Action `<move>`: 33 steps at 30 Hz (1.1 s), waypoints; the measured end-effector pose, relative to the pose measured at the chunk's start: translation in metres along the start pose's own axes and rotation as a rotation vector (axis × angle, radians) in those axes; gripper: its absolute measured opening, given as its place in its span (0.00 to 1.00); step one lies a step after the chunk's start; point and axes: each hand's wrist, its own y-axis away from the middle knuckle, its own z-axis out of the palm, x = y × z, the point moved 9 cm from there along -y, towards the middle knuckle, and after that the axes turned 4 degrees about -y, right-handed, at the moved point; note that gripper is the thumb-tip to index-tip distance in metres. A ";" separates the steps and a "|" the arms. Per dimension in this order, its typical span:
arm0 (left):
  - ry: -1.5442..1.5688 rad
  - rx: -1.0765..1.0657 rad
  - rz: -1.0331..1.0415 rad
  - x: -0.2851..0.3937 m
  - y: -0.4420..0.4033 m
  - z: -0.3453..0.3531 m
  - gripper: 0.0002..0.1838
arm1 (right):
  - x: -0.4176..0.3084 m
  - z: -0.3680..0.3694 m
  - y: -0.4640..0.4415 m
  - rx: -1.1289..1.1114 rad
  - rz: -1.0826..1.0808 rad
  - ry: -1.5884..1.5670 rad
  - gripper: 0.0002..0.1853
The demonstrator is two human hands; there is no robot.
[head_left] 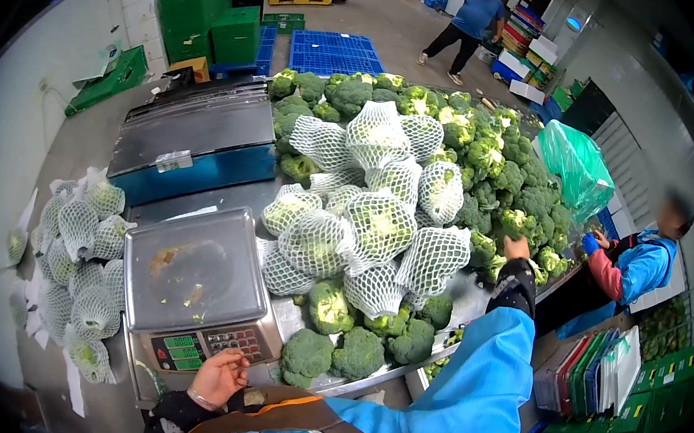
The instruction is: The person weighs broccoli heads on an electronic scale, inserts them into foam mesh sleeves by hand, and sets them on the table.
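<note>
My right hand [516, 248] reaches into the heap of broccoli [506, 169], closed around the stem of a broccoli head [517, 224]. Close to the keypad of the scale [196, 265], my left hand [219, 378] has its fingers curled, and nothing can be made out in them. The scale's plate carries only small green scraps and stains. Broccoli in white foam nets [381, 224] is piled in the middle, between the scale and the loose heap. Several bare heads [306, 356] lie along the near edge of the table.
More netted broccoli [78, 228] lies at the far left. A blue and black machine [196, 139] stands behind the scale. A co-worker [643, 262] in blue is at the right, by a green bag [576, 167]; another person [472, 20] stands at the back. Crates [591, 369] stand lower right.
</note>
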 end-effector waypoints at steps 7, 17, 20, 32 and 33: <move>-0.013 0.097 -0.033 -0.004 -0.014 -0.010 0.04 | 0.054 0.020 0.088 -0.137 0.266 0.164 0.51; -0.130 0.232 -0.049 -0.007 -0.029 -0.020 0.05 | 0.111 -0.023 0.051 0.037 0.361 -0.142 0.55; -0.154 0.232 -0.055 -0.010 -0.031 -0.021 0.04 | 0.099 0.001 0.048 0.026 0.360 -0.157 0.59; -0.110 0.083 -0.069 -0.022 -0.033 0.021 0.03 | 0.199 0.095 0.057 0.020 0.351 -0.978 0.47; -0.113 0.094 -0.075 -0.022 -0.030 0.021 0.03 | 0.212 0.099 0.060 0.107 0.338 -0.966 0.47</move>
